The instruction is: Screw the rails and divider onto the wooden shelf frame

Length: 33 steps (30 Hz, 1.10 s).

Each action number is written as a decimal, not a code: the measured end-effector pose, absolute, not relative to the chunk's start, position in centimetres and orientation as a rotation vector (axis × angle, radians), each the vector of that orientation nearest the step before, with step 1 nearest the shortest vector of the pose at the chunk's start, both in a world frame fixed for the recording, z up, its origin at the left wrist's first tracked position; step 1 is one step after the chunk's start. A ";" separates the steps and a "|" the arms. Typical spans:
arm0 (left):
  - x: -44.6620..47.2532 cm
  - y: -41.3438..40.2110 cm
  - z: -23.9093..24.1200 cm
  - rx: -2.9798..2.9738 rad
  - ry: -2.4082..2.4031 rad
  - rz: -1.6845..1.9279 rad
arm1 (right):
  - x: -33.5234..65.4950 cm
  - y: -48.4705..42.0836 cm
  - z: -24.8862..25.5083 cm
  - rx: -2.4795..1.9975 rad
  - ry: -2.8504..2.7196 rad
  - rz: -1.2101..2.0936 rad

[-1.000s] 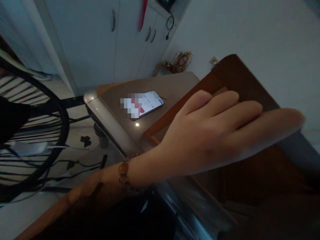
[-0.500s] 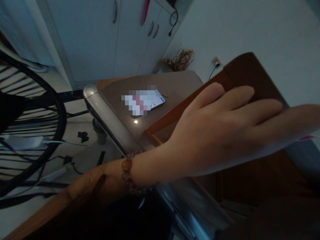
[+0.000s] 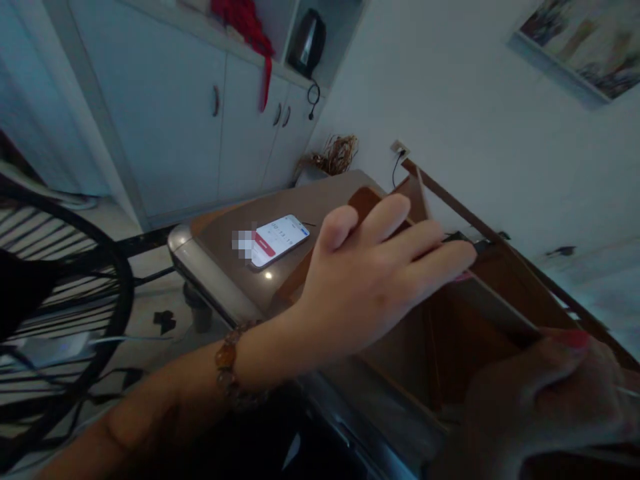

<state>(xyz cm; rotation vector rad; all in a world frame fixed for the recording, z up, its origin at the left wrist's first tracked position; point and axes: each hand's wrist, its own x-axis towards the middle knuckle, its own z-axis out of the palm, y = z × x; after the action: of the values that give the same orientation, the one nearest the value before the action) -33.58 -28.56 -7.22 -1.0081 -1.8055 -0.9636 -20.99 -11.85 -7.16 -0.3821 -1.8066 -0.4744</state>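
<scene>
My left hand (image 3: 373, 277), with a beaded bracelet (image 3: 227, 363) on its wrist, is closed over the upper end of a thin brown panel (image 3: 500, 310). A pink nail shows under its fingers. At lower right, in shadow, my right hand (image 3: 565, 393) is closed at the panel's other end, its red-nailed thumb near the edge. Behind and below lies a brown box-like wooden piece (image 3: 450, 347) with upright sides. Whether the panel is joined to it cannot be made out. A phone (image 3: 280, 239) with a running timer lies on the brown tabletop (image 3: 225, 230), left of my hands.
At left stands a black round rack-like chair (image 3: 120, 267), with cables and a white power adapter (image 3: 57, 347) by it. Behind are white cabinets (image 3: 175, 127), a black kettle (image 3: 307, 43), a red cloth (image 3: 245, 23) and dried plants (image 3: 340, 155). A picture (image 3: 590, 47) hangs on the wall.
My left hand has moved left and its outstretched fingers have curled over the panel. The brown piece has tilted and swung lower. My right hand has come into clear view; the camera looks higher.
</scene>
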 end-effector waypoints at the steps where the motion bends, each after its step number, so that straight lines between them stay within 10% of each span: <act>1: -33.7 -28.5 -7.4 -0.995 -1.790 -0.947 | -21.0 -11.8 -7.2 -0.390 -1.752 -0.503; 33: -37.0 -29.6 -6.7 -1.281 -1.893 -0.978 | -21.0 -13.0 -7.3 -0.489 -1.857 -0.536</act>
<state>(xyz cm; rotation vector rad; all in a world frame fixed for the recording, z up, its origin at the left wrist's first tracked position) -37.01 -29.63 -6.70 -1.2813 -1.8934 -0.9783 -20.98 -13.04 -7.26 -0.4890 -1.8574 -0.5363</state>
